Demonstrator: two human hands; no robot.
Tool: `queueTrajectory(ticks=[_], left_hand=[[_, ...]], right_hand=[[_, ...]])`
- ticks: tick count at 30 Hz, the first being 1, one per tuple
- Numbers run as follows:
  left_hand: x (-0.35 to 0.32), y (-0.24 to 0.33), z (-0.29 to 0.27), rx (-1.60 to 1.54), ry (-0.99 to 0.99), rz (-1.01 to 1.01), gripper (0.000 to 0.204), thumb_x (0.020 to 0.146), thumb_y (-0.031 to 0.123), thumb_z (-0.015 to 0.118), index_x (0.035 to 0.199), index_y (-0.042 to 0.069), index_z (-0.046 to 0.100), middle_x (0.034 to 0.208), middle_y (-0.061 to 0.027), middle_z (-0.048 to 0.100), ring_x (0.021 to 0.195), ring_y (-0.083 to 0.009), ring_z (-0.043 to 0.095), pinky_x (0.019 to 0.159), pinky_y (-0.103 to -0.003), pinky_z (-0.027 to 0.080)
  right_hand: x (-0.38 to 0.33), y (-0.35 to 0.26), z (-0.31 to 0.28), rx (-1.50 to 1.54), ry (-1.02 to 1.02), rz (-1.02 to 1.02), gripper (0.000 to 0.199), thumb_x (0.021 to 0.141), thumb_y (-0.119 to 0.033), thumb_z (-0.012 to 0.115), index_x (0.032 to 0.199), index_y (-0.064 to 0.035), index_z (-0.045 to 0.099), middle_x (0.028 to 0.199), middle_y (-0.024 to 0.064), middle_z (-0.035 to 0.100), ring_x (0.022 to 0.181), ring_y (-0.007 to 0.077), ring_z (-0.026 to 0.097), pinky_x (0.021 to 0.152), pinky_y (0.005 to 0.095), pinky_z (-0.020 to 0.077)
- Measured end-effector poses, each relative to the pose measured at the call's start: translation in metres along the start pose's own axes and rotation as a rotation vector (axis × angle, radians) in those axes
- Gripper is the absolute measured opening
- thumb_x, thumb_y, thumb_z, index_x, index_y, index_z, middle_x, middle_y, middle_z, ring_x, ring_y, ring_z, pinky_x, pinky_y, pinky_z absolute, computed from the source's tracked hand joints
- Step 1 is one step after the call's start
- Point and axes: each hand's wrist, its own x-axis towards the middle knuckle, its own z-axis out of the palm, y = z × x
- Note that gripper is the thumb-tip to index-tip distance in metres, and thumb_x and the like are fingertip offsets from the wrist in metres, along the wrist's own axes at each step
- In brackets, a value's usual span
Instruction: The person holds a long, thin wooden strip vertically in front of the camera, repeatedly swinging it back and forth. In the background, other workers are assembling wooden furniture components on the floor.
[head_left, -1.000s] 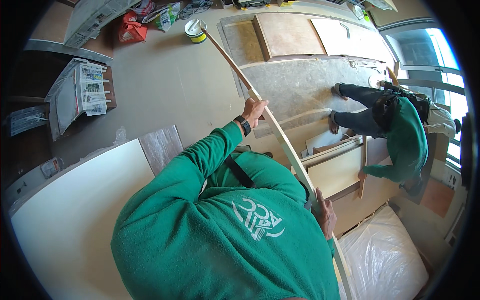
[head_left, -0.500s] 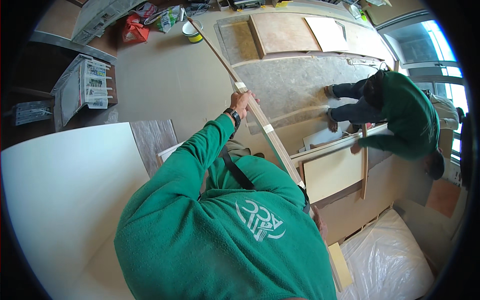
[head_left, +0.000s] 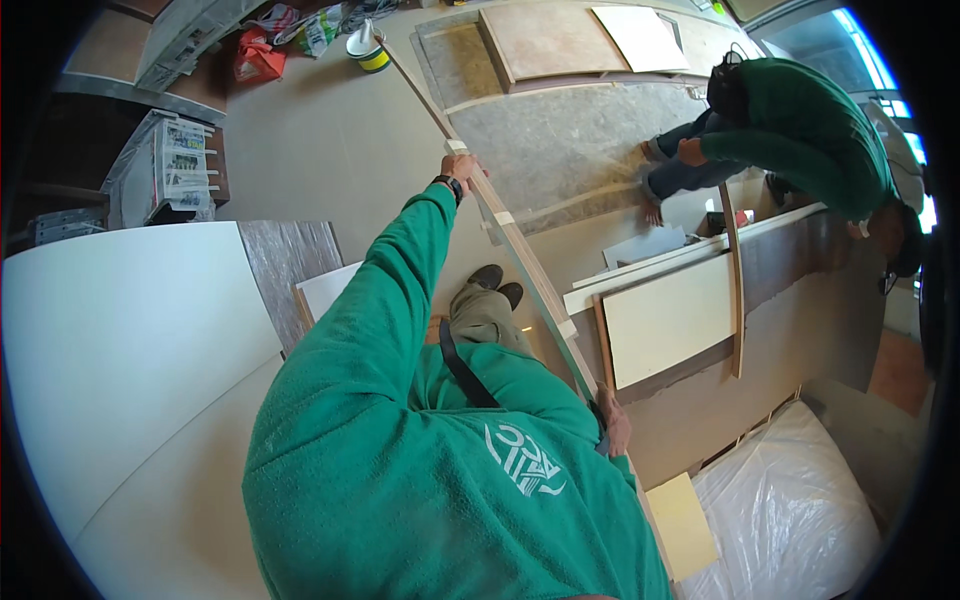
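A long bundle of thin wooden strips [head_left: 530,262], bound with pale tape at intervals, slants across my front from the upper left down past my right hip. My left hand [head_left: 461,170], with a dark watch at the wrist, is closed round its far part. Lower down, beside my hip, my right hand [head_left: 617,428] is wrapped against the near part of the bundle; some of its fingers are hidden. The bundle's far end reaches close to a white bucket [head_left: 368,50]. Its near end runs out of sight alongside my green top.
A co-worker in green [head_left: 815,130] bends at the right beside a cream panel [head_left: 672,318] and an upright wooden strip [head_left: 733,285]. A large white board [head_left: 140,310] fills the left. Plastic-wrapped material [head_left: 785,500] lies lower right; a wooden panel [head_left: 555,45] lies behind.
My view has shifted, and my right hand shows more fully beside the bundle. The co-worker has drawn a hand back from the panel to near the knee. Both my hands keep the strips.
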Motion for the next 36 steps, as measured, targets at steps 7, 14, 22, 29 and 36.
queueTrajectory(ticks=[7,14,22,29,36], left_hand=[[-0.011,-0.003,-0.005,0.192,-0.028,0.039,0.026,0.097,0.023,0.065,0.108,0.0,0.058,0.09,-0.0147,0.064,0.079,-0.0337,0.07,0.07,-0.053,0.062],[-0.032,-0.008,-0.008,0.284,-0.002,-0.127,0.031,0.087,0.025,0.073,0.104,0.0,0.065,0.093,-0.0134,0.069,0.08,-0.0325,0.071,0.073,-0.052,0.061],[-0.041,-0.032,-0.009,0.546,0.128,-0.058,0.041,0.081,0.018,0.08,0.109,-0.006,0.062,0.103,-0.0198,0.07,0.082,-0.034,0.074,0.065,-0.048,0.066],[-0.069,-0.052,0.003,0.72,0.295,0.019,0.05,0.08,0.018,0.081,0.111,-0.009,0.055,0.106,-0.0227,0.07,0.084,-0.0332,0.074,0.062,-0.045,0.066],[-0.127,-0.065,0.029,0.834,0.383,0.158,0.07,0.075,0.026,0.084,0.123,-0.008,0.045,0.109,-0.0255,0.069,0.087,-0.0351,0.074,0.062,-0.044,0.066]], right_hand=[[-0.018,0.032,0.027,0.429,-0.079,0.165,0.044,0.09,-0.014,0.059,0.134,-0.0118,0.06,0.103,0.0231,0.07,0.094,0.0433,0.068,0.073,0.0494,0.0534],[-0.001,0.009,-0.024,0.653,-0.366,0.182,0.041,0.08,-0.016,0.063,0.117,-0.0007,0.067,0.073,0.0119,0.065,0.061,0.0224,0.061,0.055,0.0366,0.0477],[0.01,0.075,0.032,0.761,-0.489,0.215,0.033,0.079,-0.02,0.063,0.104,-0.0003,0.067,0.075,0.0127,0.065,0.064,0.0259,0.06,0.061,0.04,0.0495],[-0.019,0.225,0.195,0.591,-0.182,0.155,0.03,0.089,-0.023,0.061,0.113,-0.0058,0.066,0.105,0.0249,0.067,0.101,0.0458,0.06,0.088,0.0534,0.0486],[-0.025,0.217,0.154,0.398,-0.277,-0.078,0.027,0.092,-0.019,0.053,0.113,-0.006,0.065,0.109,0.022,0.065,0.106,0.0425,0.057,0.094,0.0503,0.0458]])
